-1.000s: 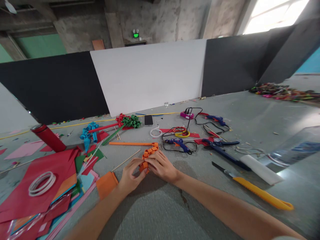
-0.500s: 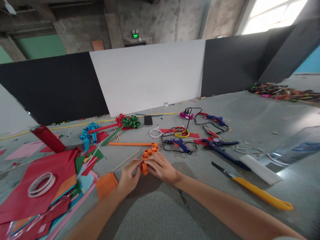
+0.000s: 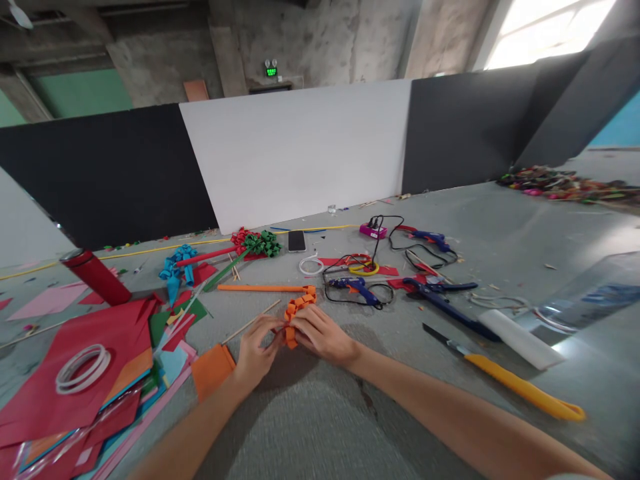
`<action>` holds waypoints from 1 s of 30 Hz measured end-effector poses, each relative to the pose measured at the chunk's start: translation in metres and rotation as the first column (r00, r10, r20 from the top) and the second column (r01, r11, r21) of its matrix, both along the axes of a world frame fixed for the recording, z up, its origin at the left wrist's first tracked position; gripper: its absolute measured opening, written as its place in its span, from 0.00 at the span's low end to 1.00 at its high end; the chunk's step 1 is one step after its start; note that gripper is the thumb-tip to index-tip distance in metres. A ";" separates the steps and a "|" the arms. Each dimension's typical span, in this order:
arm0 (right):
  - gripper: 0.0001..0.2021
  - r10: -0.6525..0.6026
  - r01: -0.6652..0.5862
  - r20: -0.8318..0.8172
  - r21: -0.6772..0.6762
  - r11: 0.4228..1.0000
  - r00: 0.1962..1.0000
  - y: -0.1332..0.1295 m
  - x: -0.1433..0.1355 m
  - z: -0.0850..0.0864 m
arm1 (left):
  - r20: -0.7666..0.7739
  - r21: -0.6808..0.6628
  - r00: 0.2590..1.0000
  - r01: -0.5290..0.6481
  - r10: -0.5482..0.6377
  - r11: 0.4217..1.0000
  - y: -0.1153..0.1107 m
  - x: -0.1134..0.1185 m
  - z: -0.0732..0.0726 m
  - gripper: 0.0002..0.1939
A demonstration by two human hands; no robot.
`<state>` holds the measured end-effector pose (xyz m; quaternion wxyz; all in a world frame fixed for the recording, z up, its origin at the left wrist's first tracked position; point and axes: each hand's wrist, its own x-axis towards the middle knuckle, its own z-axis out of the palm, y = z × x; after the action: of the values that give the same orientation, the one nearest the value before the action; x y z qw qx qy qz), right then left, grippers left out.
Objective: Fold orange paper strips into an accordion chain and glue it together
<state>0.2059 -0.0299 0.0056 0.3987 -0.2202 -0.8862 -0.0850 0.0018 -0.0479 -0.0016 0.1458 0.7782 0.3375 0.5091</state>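
Note:
My left hand (image 3: 255, 353) and my right hand (image 3: 323, 335) meet over the grey floor, both pinching the near end of a curled orange paper strip (image 3: 296, 308). The strip's folded loops run up to an orange paper stick (image 3: 260, 288) that lies flat, pointing left. A loose orange paper piece (image 3: 213, 369) lies just left of my left wrist. A thin wooden skewer (image 3: 251, 321) lies slanted beside my left hand.
Red and coloured paper sheets (image 3: 75, 373) with a tape roll (image 3: 83, 365) pile up at left, by a red bottle (image 3: 97, 275). Paper flowers (image 3: 250, 245), a phone (image 3: 297, 241), blue glue guns (image 3: 355, 287), scissors (image 3: 440, 293), a yellow utility knife (image 3: 510, 380) and a white roll (image 3: 520, 337) lie ahead and right.
My left hand has shifted slightly up and right, its fingers closing in on the strip's end; the right hand stays on the strip.

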 end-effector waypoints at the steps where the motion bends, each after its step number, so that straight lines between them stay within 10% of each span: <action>1: 0.08 -0.001 0.001 0.003 -0.002 1.000 1.000 0.000 0.000 0.000 | -0.002 0.005 1.000 0.006 -0.006 1.000 0.000 0.000 0.000 0.08; 24: 0.07 0.015 -0.023 -0.072 -0.114 0.993 0.997 0.005 -0.001 -0.007 | 0.025 -0.172 0.995 -0.090 0.096 0.981 0.001 -0.003 -0.003 0.08; 30: 0.10 -0.140 0.145 0.087 -0.052 0.988 0.986 0.014 0.018 0.019 | 0.147 -0.346 0.954 -0.197 0.260 0.917 0.012 -0.008 -0.010 0.10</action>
<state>0.2235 -0.0154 0.0249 0.3480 -0.2906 -0.8861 -0.0966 -0.0065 -0.0354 -0.0112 0.2438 0.6459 0.4908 0.5315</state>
